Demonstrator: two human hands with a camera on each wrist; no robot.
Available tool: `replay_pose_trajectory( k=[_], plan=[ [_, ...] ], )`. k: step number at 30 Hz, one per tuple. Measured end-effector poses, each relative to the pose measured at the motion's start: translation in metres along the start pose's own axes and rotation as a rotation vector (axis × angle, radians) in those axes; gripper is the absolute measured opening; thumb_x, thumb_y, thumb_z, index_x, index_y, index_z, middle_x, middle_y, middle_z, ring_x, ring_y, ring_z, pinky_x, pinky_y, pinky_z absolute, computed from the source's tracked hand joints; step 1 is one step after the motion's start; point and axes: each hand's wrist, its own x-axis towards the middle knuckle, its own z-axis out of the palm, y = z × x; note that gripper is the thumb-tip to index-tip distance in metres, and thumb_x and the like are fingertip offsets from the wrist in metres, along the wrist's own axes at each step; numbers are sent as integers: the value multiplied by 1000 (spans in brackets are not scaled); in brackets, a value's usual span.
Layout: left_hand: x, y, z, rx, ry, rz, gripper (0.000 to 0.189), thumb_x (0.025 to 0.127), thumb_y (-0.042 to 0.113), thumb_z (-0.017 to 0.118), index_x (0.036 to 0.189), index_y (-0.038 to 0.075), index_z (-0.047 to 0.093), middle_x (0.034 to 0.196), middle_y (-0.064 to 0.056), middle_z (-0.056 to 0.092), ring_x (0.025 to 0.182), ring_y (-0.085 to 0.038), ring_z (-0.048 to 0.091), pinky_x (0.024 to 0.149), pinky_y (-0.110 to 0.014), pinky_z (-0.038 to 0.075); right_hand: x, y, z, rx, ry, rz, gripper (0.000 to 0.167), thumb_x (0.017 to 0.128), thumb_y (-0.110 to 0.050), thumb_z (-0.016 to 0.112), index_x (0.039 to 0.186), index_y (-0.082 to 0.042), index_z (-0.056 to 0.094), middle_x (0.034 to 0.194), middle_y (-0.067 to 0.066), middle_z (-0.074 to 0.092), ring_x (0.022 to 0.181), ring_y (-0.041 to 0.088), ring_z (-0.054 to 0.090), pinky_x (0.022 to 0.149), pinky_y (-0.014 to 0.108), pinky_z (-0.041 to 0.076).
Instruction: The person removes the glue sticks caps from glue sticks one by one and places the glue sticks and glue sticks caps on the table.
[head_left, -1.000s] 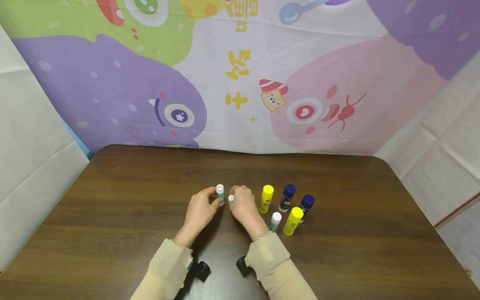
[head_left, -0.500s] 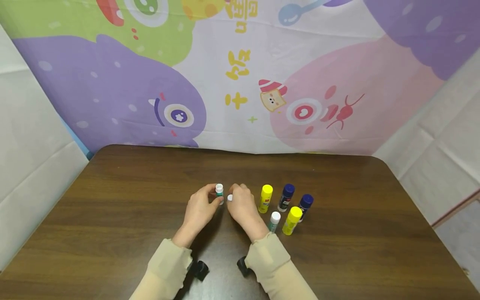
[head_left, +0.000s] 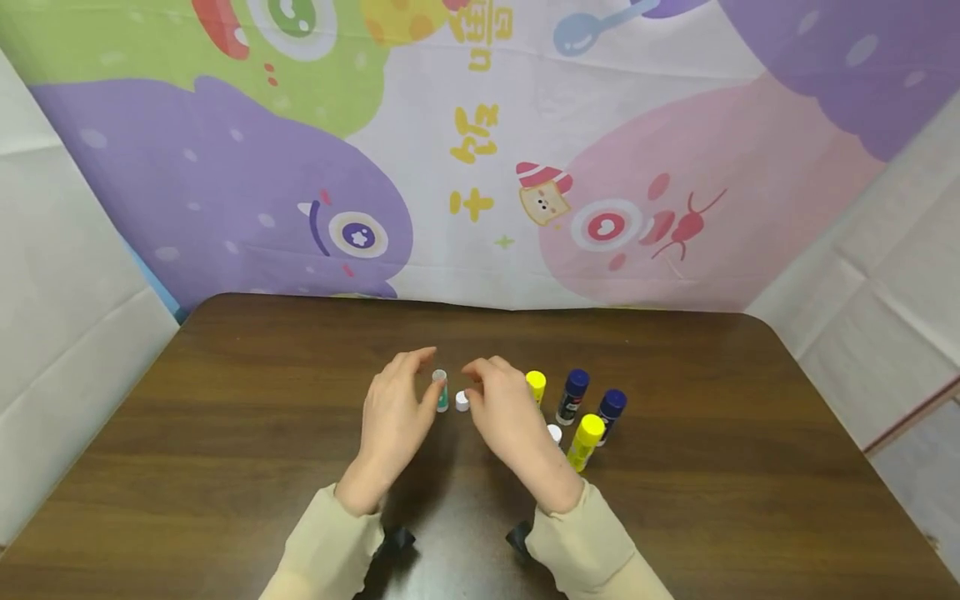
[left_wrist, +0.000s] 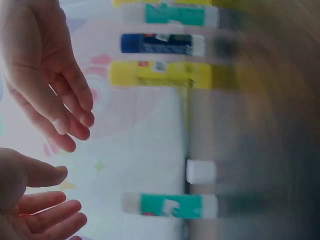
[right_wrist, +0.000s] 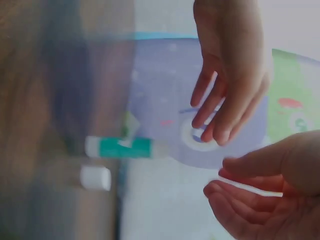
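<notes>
An uncapped green-and-white glue stick (head_left: 441,392) stands upright on the table, its white cap (head_left: 462,402) sitting just to its right. My left hand (head_left: 392,417) is raised beside the glue stick with fingers relaxed and holding nothing. Over on the right, my right hand (head_left: 513,421) hovers near the cap, thumb and fingers apart and free. The left wrist view shows both the glue stick (left_wrist: 170,206) and the cap (left_wrist: 201,172) apart from my fingers. From the right wrist, the same cap (right_wrist: 96,178) appears beside the glue stick (right_wrist: 125,147).
Right of my right hand stand capped glue sticks: a yellow one (head_left: 536,385) partly covered by the hand, two navy ones (head_left: 573,397), another yellow one (head_left: 585,443), and a white-capped one (head_left: 555,434) mostly hidden. A printed cloth (head_left: 480,258) hangs behind the brown table (head_left: 262,375).
Both hands have let go and lifted: the left released the uncapped glue stick, the right released the white cap. Both things now stand on the table.
</notes>
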Motion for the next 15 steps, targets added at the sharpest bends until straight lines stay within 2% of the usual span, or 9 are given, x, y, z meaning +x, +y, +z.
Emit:
replay_pose_trajectory(
  k=[4, 7, 11, 15],
  plan=[
    [-3, 11, -6, 36, 55, 105, 38, 77, 12, 71, 113, 6, 59, 101, -8, 64, 90, -25, 60, 76, -37, 45, -8, 8, -22, 10, -38, -113, 16, 81, -6, 65, 98, -5, 66, 90, 4, 64, 75, 13, 61, 64, 23, 50],
    [-6, 15, -8, 49, 54, 157, 37, 76, 12, 72, 111, 6, 60, 99, -7, 64, 86, -23, 60, 74, -36, 45, -14, 18, -38, -15, -110, -207, 16, 82, -7, 65, 97, -9, 67, 90, -2, 63, 76, 8, 60, 64, 20, 49],
    [-9, 17, -9, 31, 9, 167, 33, 76, 14, 73, 107, 8, 62, 94, -3, 65, 81, -18, 59, 71, -33, 44, -20, 32, -56, -71, -196, -287, 16, 82, -9, 66, 98, -12, 67, 91, -5, 62, 77, 6, 59, 65, 19, 48],
    [-11, 15, -9, 21, -34, 152, 28, 75, 15, 73, 102, 10, 65, 90, 1, 65, 77, -15, 57, 68, -31, 42, -28, 45, -67, -94, -253, -287, 16, 81, -11, 68, 97, -13, 67, 87, -7, 61, 74, 5, 56, 66, 19, 47]
  ],
)
